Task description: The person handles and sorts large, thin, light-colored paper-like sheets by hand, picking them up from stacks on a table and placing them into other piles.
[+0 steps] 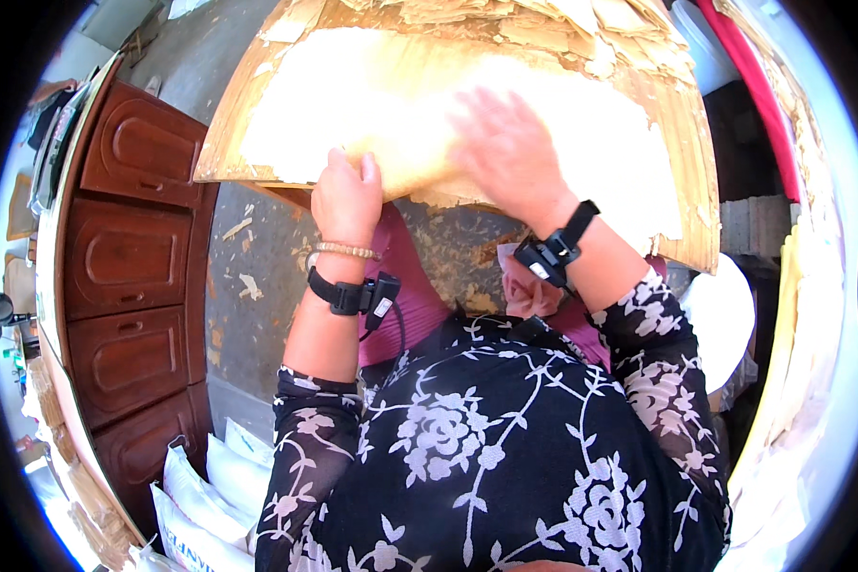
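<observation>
A large, thin, pale sheet (pixel 334 105) with ragged edges, like wood veneer, is spread over a wooden tabletop (pixel 698 181). Strong light washes out most of its surface. At the near edge, my left hand (pixel 347 195) is closed on a yellowish part of the sheet, which sags slightly over the table edge beside it. To the right, my right hand (pixel 505 148) lies over the sheet with its fingers outstretched and apart. Motion blurs those fingers, and whether they touch the surface I cannot tell.
Torn layers of thin sheets (pixel 562 24) are heaped at the table's far side. A reddish-brown wooden cabinet (pixel 129 229) stands at left, with white sacks (pixel 205 505) near its lower end. Scraps litter the floor (pixel 257 257). A white rounded object (pixel 720 324) is at right.
</observation>
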`<state>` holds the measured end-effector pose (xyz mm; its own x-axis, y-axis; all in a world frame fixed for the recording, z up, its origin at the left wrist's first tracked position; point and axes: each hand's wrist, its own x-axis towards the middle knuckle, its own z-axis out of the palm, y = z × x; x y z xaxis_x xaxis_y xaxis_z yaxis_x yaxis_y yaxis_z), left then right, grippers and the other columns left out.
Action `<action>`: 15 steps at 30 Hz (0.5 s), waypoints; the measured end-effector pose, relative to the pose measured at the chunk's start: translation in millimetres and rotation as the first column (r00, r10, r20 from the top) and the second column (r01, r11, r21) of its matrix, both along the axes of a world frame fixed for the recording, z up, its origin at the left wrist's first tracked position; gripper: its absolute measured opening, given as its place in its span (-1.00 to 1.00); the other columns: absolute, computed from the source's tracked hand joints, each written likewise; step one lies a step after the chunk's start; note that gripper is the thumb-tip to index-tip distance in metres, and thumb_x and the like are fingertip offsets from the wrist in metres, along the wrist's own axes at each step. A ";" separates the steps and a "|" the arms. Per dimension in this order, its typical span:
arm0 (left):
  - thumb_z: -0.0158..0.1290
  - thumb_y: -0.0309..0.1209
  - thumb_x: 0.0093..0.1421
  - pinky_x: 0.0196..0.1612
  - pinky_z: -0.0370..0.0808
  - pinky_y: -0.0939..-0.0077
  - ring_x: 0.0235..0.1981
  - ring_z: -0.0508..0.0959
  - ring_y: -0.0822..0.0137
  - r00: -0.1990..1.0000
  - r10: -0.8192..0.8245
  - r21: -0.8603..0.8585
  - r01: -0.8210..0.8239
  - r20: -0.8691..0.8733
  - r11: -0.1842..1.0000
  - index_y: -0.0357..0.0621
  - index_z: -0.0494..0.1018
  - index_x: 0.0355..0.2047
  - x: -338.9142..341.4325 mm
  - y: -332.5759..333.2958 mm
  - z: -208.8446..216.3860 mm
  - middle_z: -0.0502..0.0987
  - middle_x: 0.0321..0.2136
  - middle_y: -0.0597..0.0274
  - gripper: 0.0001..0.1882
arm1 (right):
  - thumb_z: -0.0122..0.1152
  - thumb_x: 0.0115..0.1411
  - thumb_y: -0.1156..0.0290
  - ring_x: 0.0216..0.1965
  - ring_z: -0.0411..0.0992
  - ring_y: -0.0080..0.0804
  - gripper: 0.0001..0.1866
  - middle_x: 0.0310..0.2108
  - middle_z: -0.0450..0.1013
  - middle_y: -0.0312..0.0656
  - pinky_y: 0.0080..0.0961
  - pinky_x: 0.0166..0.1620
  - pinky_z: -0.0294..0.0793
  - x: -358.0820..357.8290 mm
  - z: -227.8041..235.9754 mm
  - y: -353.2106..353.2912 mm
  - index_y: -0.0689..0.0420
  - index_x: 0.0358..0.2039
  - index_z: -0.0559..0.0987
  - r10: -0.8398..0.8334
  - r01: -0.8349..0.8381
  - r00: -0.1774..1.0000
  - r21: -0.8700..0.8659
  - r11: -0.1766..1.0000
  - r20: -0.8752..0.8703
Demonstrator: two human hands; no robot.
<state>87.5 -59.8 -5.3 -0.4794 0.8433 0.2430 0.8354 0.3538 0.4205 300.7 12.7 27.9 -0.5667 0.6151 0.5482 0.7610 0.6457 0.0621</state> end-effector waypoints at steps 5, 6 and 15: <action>0.01 -0.15 0.29 -0.46 0.56 0.09 -0.52 0.61 -0.12 0.986 0.036 -0.011 -0.039 -0.162 0.999 -0.25 0.36 -0.28 14.3 -0.8 -0.5 0.57 -0.57 -0.12 -0.65 | 0.04 0.28 -0.05 0.32 0.16 -0.03 -0.51 0.26 0.31 -0.23 0.07 0.32 0.03 -5.4 -25.8 6.6 -0.17 0.16 0.49 0.176 -0.168 0.983 -0.142 0.976 0.049; 0.00 -0.16 0.30 -0.52 0.55 0.14 -0.58 0.61 -0.07 0.970 0.061 -0.015 -0.067 -0.234 0.998 -0.22 0.34 -0.31 15.7 -2.4 -1.4 0.56 -0.62 -0.07 -0.67 | 0.04 0.28 -0.06 0.32 0.15 -0.01 -0.51 0.27 0.30 -0.25 0.12 0.31 0.01 -6.9 -24.8 6.7 -0.21 0.16 0.48 0.181 -0.173 0.982 -0.150 0.974 0.048; -0.01 -0.07 0.30 -0.19 0.57 0.17 -0.22 0.64 0.00 0.925 0.081 -0.103 -0.128 -0.370 0.987 -0.31 0.33 0.04 10.1 -8.6 30.3 0.60 -0.23 -0.10 -0.47 | -0.02 0.30 -0.10 0.36 0.08 -0.01 -0.49 0.31 0.25 -0.28 0.18 0.33 -0.07 -13.4 -34.5 19.3 -0.26 0.22 0.45 0.167 -0.156 0.986 -0.249 0.956 0.024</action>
